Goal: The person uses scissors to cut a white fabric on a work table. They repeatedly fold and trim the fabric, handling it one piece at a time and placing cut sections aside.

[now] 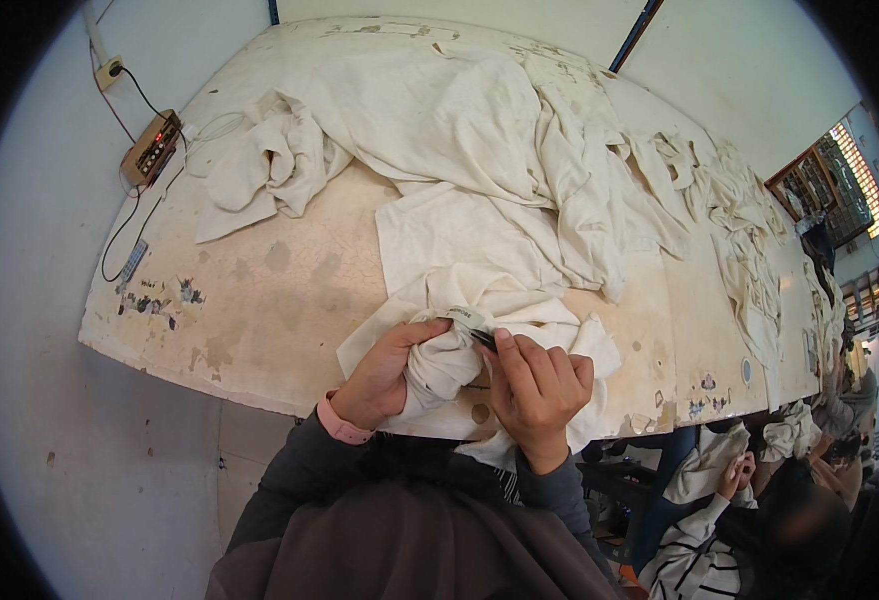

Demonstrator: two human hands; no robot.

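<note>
A bunched cream cloth garment [442, 372] lies at the table's near edge. My left hand [385, 375], with a pink band at the wrist, is closed round its left side, thumb on top near a neckband [465, 318] that bears small dark print. In my right hand [540, 385] is a small dark pointed tool [483, 338], which looks like thread snips. Its tip touches or lies very close to the neckband. My fingers cover most of the tool, so I cannot see whether its blades are apart. More of the garment spreads beneath both hands.
Several cream cloth pieces [460, 110] lie heaped across the worn table [290, 290]. At the left wall are a brown box with red lights [152, 148], cables and a grey remote control [134, 260]. A co-worker in a striped sleeve [690, 540] handles cloth at lower right.
</note>
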